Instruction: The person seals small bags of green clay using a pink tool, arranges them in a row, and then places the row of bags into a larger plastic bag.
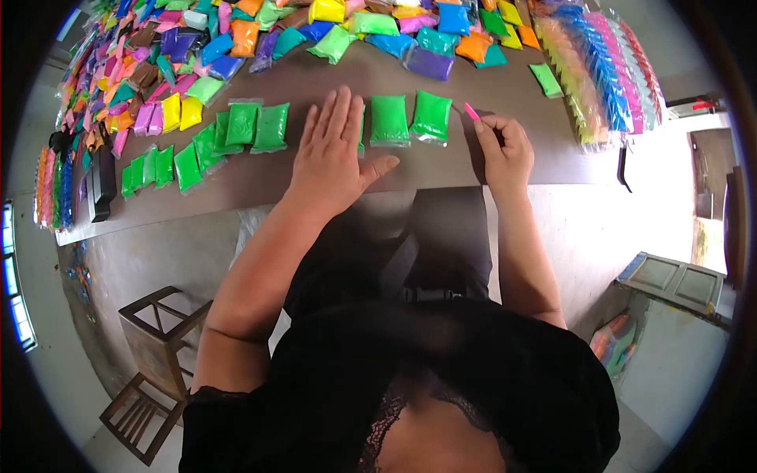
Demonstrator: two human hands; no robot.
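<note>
My left hand (335,154) lies flat with its fingers stretched out, over a green packet that shows only as a strip at its right edge. Between the thumb and fingers of my right hand (505,150) is a small pink stick-like object (471,112), its tip pointing up and left. Two green packets, one (389,121) nearer my left hand and another (431,117) nearer my right, lie between the hands. Left of my left hand, a row of several green packets (271,128) runs along the brown table (260,177), some overlapping.
Many coloured packets (244,38) are heaped along the table's far side. A lone light green packet (546,80) lies to the right, near rows of clear-wrapped coloured packs (611,71). A black object (101,183) stands at the left edge. Wooden stools (154,339) are below left.
</note>
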